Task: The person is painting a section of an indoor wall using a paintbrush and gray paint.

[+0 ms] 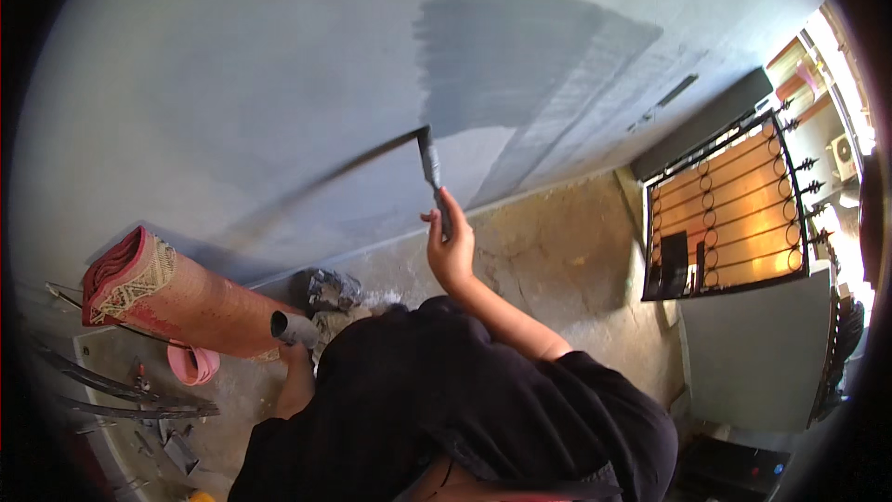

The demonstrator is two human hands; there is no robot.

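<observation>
My right hand (453, 244) is raised in front of the wall (244, 84), its fingers around the handle of a grey-smeared paintbrush (428, 157), seen nearly edge-on. The brush's tip appears to touch the wall, and a long shadow runs down-left from it. Just above the tip lies a darker grey, wet-looking patch of paint (509, 56) with streaky edges. Low on the left, my left hand (296, 355) grips a grey cylindrical container (296, 328), tilted so its dark mouth shows. What it holds cannot be made out.
A rolled red carpet (202, 300) leans against the wall at left, near a pink bucket (194, 364) and a black plastic bag (327, 289). Curved dark strips (132, 390) and scattered tools lie lower left. On the right stands a black metal gate (725, 209) with spikes.
</observation>
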